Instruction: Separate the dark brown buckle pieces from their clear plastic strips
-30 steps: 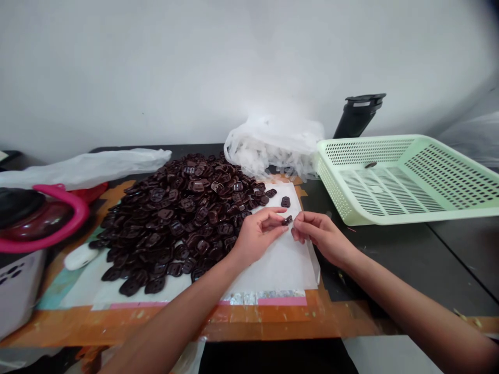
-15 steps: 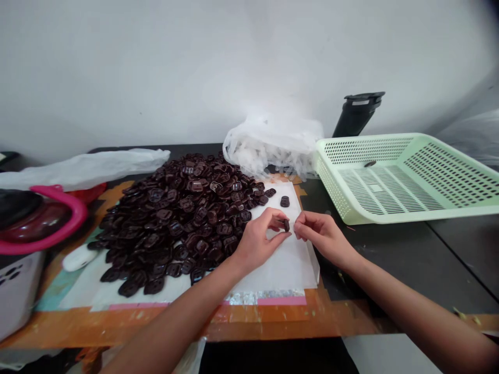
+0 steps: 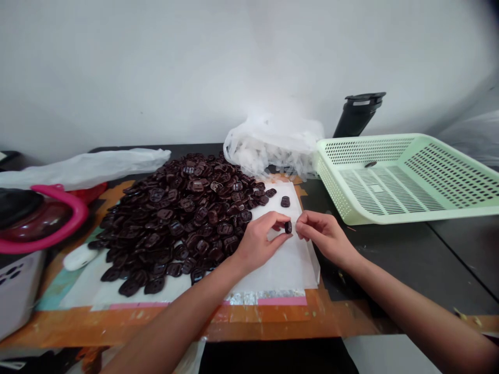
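Between thumb and forefinger, my left hand (image 3: 262, 240) grips a small dark brown slotted piece (image 3: 288, 227), held upright on edge over white paper (image 3: 273, 275). My right hand (image 3: 322, 231) is just right of it, thumb and fingers pinched together; whatever they hold is too small or hidden to make out. A narrow gap separates the right fingertips from the piece. To the left lies a big heap of similar glossy dark brown slotted pieces (image 3: 187, 218). One loose slotted piece (image 3: 285, 201) rests on the paper beyond my hands.
A pale green perforated basket (image 3: 390, 215) at right holds one dark piece. Behind the paper is a plastic bag of whitish bits (image 3: 268, 148). A black container (image 3: 358, 114) stands behind the basket. At left are a pink-handled jug (image 3: 78, 208), a white mouse-like object (image 3: 80, 257) and a phone (image 3: 19, 291).
The slotted piece in my left hand has shifted slightly right and shows a little more of its side. My right hand has moved very slightly right. The heap looks unchanged.
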A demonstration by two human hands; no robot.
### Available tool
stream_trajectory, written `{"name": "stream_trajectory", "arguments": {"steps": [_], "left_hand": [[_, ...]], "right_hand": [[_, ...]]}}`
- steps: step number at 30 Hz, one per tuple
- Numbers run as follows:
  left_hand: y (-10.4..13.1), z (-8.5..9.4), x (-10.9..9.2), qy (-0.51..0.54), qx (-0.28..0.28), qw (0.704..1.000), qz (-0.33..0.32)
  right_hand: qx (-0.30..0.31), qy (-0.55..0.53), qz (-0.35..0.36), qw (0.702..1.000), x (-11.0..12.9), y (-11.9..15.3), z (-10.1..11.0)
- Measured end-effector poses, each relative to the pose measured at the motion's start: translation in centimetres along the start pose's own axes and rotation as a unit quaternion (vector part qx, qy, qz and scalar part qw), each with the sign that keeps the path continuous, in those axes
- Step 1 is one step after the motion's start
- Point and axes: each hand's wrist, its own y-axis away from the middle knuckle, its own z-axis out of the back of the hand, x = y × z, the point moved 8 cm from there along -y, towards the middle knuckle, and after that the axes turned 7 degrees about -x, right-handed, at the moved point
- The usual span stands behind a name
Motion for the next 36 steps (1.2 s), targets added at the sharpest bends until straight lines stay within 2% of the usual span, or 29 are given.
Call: {"name": "stream_trajectory", "arguments": {"steps": [6, 11, 18, 24, 28, 36], "left_hand": [[0.0, 0.1, 0.1, 0.004, -0.007, 1.0, 0.002], [0.1, 0.2, -0.2, 0.002, -0.015, 1.0, -0.022], [0.2, -0.1, -0.4, 0.018, 0.006, 0.999, -0.05], [0.2, -0.4, 0.4, 0.033, 0.018, 0.999, 0.002], [0.3, -0.6, 0.5, 0.061, 0.029, 0.998, 0.01], [0.1, -0.5, 0.7, 0.095, 0.018, 0.994, 0.049]], "right_hand": [[-0.003, 0.022, 0.002, 1.0, 0.1, 0.0, 0.1], [0.022, 0.045, -0.007, 0.999, 0.0, 0.1, -0.3], [0.011, 0.037, -0.002, 0.999, 0.0, 0.0, 0.0], [0.047, 0.043, -0.011, 0.998, 0.1, -0.1, -0.2], [0.074, 0.032, -0.029, 0.996, 0.1, 0.1, -0.4], [0.083, -0.031, -0.069, 0.994, -0.7, 0.0, -0.5]]}}
